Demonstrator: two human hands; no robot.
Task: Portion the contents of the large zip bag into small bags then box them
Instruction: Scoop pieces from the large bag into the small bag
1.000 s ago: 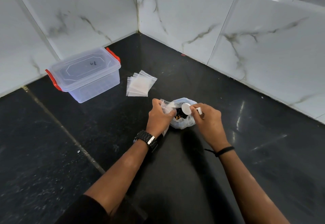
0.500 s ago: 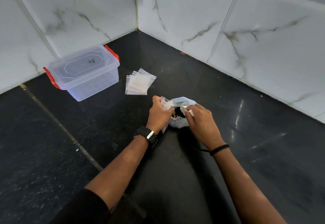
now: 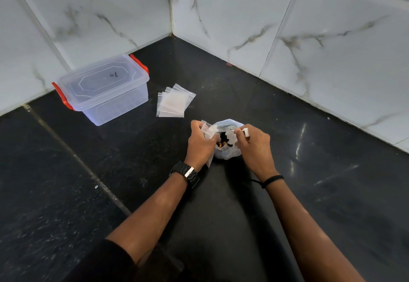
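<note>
A: What is nearest, and which step is this?

B: Both forearms reach forward to the large zip bag (image 3: 226, 152), which sits open on the black floor (image 3: 66, 193). The left hand (image 3: 200, 143) curls its fingers around a small bag (image 3: 208, 130) and holds it at the big bag's mouth. The right hand (image 3: 254, 146) pinches a white scoop (image 3: 245, 131) by its handle, the bowl end dipping toward the dark contents. I judge this to be the filling of one portion.

A: What does the next move call for?

B: Probably lifting a scoopful and tipping it into the small bag's narrow mouth. The left hand must keep that mouth open, or pieces spill.

A: And farther off?

B: The stack of empty small bags (image 3: 173, 102) lies just beyond the hands. The clear box (image 3: 104, 89) stands farther left by the marble wall (image 3: 309, 27), lid on and red latches showing. It needs opening before boxing.
</note>
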